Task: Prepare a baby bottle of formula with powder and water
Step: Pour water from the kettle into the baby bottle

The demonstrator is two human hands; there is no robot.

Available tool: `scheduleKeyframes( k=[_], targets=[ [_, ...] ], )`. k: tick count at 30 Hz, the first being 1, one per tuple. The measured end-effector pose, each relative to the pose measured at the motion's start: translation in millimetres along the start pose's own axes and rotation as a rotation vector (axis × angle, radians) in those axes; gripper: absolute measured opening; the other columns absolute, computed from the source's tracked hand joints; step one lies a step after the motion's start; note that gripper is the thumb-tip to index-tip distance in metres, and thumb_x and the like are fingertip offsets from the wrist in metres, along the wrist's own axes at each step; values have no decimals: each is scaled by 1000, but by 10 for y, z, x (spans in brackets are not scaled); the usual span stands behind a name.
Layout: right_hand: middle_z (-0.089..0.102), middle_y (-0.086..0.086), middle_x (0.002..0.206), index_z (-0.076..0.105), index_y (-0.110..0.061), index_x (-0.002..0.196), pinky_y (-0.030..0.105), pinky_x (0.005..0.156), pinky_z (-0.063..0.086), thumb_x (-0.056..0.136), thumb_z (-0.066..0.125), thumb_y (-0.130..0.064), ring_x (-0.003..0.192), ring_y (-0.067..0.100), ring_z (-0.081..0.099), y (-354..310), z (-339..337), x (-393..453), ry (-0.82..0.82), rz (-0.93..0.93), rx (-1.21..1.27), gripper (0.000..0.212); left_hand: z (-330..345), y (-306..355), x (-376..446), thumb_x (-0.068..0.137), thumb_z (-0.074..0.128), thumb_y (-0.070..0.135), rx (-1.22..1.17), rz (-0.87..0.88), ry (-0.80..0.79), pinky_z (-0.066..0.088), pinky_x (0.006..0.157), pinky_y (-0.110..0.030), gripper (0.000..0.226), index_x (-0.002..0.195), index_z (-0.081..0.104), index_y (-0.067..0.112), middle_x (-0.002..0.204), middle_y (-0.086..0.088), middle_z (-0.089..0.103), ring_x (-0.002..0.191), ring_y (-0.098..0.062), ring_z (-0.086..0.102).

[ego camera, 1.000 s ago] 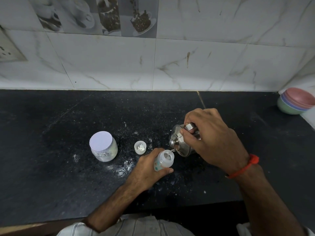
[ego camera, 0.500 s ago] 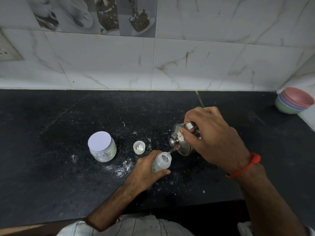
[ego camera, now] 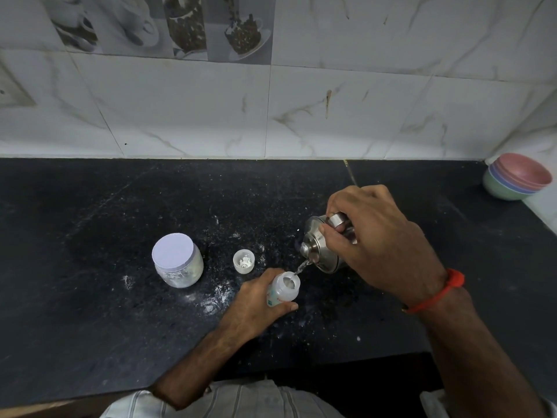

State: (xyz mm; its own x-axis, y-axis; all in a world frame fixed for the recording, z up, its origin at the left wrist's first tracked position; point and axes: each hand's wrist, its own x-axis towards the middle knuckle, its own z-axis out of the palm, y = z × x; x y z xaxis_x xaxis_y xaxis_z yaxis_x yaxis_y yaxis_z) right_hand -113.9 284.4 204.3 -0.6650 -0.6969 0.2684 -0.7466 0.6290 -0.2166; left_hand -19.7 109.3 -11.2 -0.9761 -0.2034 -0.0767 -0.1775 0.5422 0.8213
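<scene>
Left hand (ego camera: 256,300) wraps the small plastic baby bottle (ego camera: 283,289) around its body, bottle standing on the black counter (ego camera: 90,312) near the front edge, mouth open and facing up. Right hand (ego camera: 376,242) grips the handle of a steel kettle (ego camera: 319,248), tipped so its spout sits just above and right of the bottle mouth; a thin water stream (ego camera: 301,268) runs into it. Judgement: bottle is light, narrow-based, smooth plastic, so it tips easily; holding it low around the body is the right place, and it gets heavier and slicker if water runs down the side. Small mouth leaves little margin for the stream. Kettle looks rigid and heavier, handle is the only sensible grip. Lidded powder jar (ego camera: 177,263) sits well left, bottle cap (ego camera: 243,260) between jar and bottle, spilled powder (ego camera: 214,297) scattered around. Stacked bowls (ego camera: 515,176) sit at the far right. Versus the earlier frames: same grips, same layout, pour continues, kettle tilt barely changed.
</scene>
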Motion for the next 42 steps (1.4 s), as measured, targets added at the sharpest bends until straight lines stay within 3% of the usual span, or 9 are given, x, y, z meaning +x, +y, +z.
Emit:
scheduleKeyframes(
  k=[4,10,15,27,33,42],
  targets=[
    [59,-12,107,57,-27,98,19,61,37,93,48,-47,107,14,44,13,-6,3,2,13,7,23,11,-7,6,80,88,45,-2,-4,-11,45,78,-3,65,135,56,30,118,16,68,106,-4,64],
    [58,-14,108,56,-27,99,26,63,44,92,46,-48,110,14,44,9,-29,-11,-2,27,12,24,21,-22,25,80,88,44,-4,-1,-19,44,80,-4,65,135,56,30,119,16,68,107,-5,64],
    [59,-13,108,57,-27,99,13,60,34,93,47,-47,109,12,43,1,-40,-11,6,13,-18,23,35,-34,26,79,88,44,-5,6,-17,44,80,-5,64,133,57,31,118,18,67,106,-4,64],
    [58,-13,108,55,-27,98,32,62,49,92,46,-47,109,15,44,-40,-86,-50,22,20,12,22,49,-36,13,79,89,42,-8,22,-15,46,83,-6,64,133,58,31,116,19,66,106,-3,64],
    [59,-12,109,56,-26,99,21,59,36,93,47,-46,109,15,44,-27,-90,-63,21,5,-15,23,48,-15,2,79,89,42,-4,29,-16,47,81,-6,64,134,58,30,117,18,67,106,-4,64],
    [58,-13,109,55,-27,100,25,64,41,93,47,-48,110,13,42,-10,-97,-86,-11,40,10,23,34,54,-14,78,90,39,-24,34,-2,45,83,-2,64,133,59,29,116,19,67,107,-1,64]
  ],
)
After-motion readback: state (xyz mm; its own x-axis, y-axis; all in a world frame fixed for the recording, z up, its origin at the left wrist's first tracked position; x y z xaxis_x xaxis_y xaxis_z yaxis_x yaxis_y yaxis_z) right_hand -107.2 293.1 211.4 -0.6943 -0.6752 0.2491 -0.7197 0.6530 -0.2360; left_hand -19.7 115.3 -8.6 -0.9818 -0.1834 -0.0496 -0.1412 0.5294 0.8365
